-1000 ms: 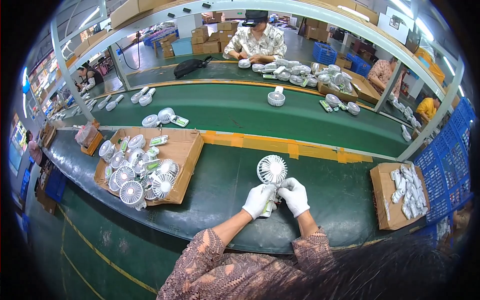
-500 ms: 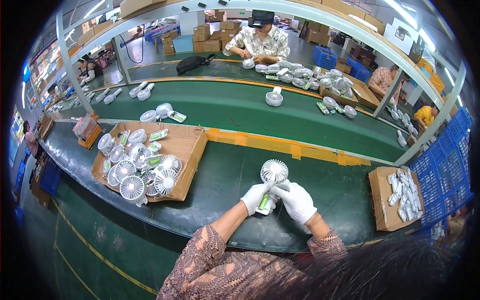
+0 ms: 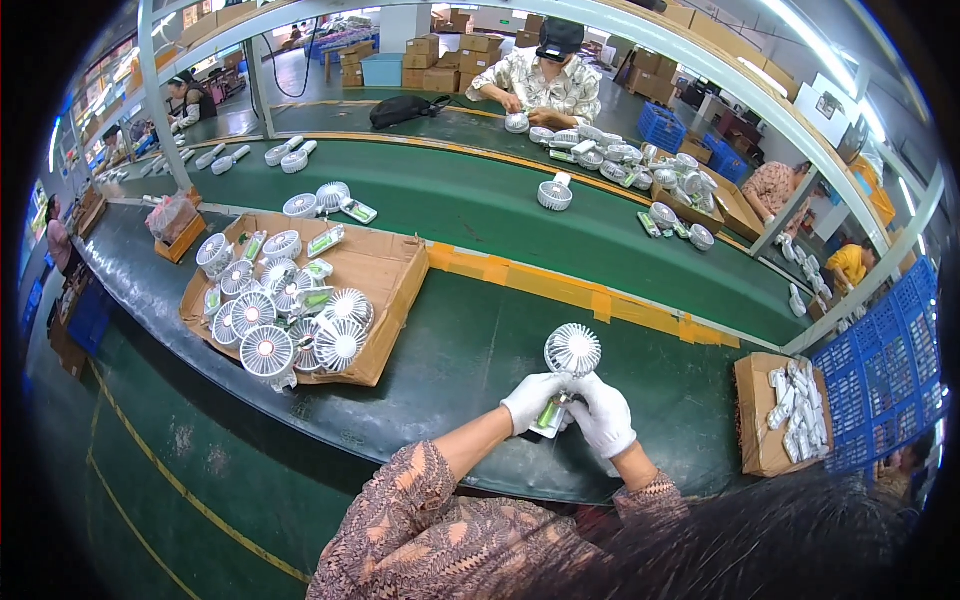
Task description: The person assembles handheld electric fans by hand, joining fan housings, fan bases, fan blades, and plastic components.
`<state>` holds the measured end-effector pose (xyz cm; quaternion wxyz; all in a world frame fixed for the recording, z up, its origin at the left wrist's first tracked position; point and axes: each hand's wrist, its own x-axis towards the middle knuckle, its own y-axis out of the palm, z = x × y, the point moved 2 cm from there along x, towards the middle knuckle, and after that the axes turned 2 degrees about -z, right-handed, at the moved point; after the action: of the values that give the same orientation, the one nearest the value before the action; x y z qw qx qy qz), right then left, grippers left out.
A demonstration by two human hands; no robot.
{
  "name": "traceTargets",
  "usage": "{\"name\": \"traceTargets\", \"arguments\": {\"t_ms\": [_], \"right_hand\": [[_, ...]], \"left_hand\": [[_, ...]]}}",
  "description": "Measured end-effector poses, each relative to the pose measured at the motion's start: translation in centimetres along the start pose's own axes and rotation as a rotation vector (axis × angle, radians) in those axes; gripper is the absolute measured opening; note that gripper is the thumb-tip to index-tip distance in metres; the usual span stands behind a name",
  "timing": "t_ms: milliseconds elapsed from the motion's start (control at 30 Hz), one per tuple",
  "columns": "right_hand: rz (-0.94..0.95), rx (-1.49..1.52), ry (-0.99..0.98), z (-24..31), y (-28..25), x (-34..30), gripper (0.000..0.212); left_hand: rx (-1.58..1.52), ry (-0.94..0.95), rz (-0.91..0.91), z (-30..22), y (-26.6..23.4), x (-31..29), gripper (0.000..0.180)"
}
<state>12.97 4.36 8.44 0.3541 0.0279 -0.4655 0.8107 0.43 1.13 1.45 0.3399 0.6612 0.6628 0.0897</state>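
A small white handheld fan [image 3: 573, 350] is held between my two hands above the dark green bench, its round grille pointing away from me. The fan's handle shows its inside, with a green battery [image 3: 549, 413] in it. My left hand [image 3: 531, 402], in a white glove, grips the handle from the left near the fan's neck. My right hand [image 3: 603, 416], gloved too, closes on the neck and handle from the right. The fingertips of both hands meet just below the fan head and partly hide the neck.
Left of me stands a cardboard tray [image 3: 397, 295] heaped with similar fans. To the right, a cardboard box [image 3: 750, 415] holds white handle covers beside a blue crate [image 3: 885, 370]. Beyond the yellow-taped edge, a green conveyor belt [image 3: 450, 205] carries more fans; a co-worker [image 3: 545, 85] sits across it.
The scene has shifted slightly in the picture as the head turned. My hands still hold the fan, and my right hand has turned more upright around the handle.
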Motion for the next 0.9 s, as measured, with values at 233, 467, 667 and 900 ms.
{"name": "traceTargets", "arguments": {"t_ms": [233,467,667,900], "right_hand": [[-0.027,-0.019,0.022,-1.5,0.7,-0.4,0.037],[-0.130,-0.317,-0.158,0.2,0.4,0.3,0.028],[-0.110,-0.291,-0.100,0.6,0.9,1.4,0.027],[-0.007,-0.027,0.184,-1.8,1.1,2.6,0.024]], "left_hand": [[-0.150,0.064,-0.089,0.6,-0.5,0.4,0.030],[-0.203,0.142,-0.103,1.1,-0.4,0.9,0.029],[-0.138,0.337,-0.198,1.6,-0.9,1.6,0.031],[-0.316,0.067,-0.076,1.4,-1.3,1.7,0.039]]}}
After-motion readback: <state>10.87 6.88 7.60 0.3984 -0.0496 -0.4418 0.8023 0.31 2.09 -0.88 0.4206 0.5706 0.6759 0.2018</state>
